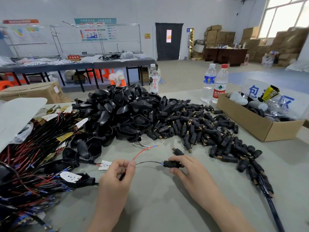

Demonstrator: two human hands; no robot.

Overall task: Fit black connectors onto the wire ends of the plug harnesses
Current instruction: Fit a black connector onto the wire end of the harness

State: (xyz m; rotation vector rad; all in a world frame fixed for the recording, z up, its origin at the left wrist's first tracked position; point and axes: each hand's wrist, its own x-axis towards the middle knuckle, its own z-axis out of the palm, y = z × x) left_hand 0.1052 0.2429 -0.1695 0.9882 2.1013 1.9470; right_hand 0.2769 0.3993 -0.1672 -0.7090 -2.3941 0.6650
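Black connector (pixel 172 164), held crosswise in my right hand (pixel 187 171) between curled fingers and thumb, with the blue-tipped end of the black wire (pixel 147 162) at its mouth; whether the tip is seated I cannot tell. My left hand (pixel 117 174) pinches both wires where they meet, fingers curled round them. The red wire (pixel 143 150) arcs up and away, its end bare of any connector. Progress, as I judge it: this pair of wires is at most half fitted, and the job at large is early. A large heap of loose connectors (pixel 209 131) lies ahead and to the right, and a thick bundle of harnesses (pixel 33 148) waits at the left. Between them sits a mound of black shells (pixel 120 111). The work surface is a grey table (pixel 158 206), which also carries a cardboard box (pixel 257 124) and three bottles (pixel 209 82). Beyond it: a workshop floor, further benches, wall charts, and stacked cartons beneath a window.
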